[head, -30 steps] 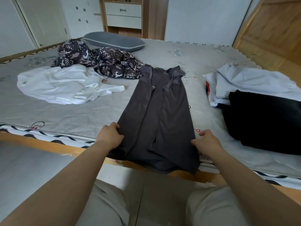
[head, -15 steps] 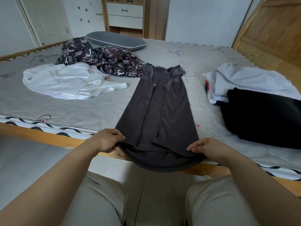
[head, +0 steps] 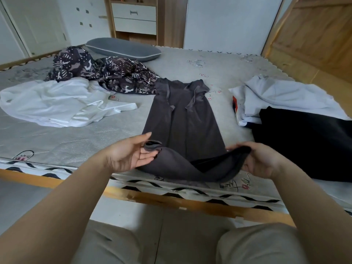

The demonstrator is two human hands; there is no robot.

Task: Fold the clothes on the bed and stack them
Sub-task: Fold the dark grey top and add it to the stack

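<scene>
Head view: left hand [head: 131, 155], right hand [head: 261, 161] pinch grey dress [head: 182, 121] hem; you carry it level to far end.

Your two forearms are bare from the bottom corners of the head view up to the wrists, with no sleeve, cuff, watch or band showing on either. Your left hand [head: 131, 155] and right hand [head: 263, 161] are bare too: no gloves, no rings that can be made out. Below them you wear light beige trousers of smooth woven fabric [head: 257, 244], one leg on each side of the lower edge, with soft creases running across the left leg.
</scene>
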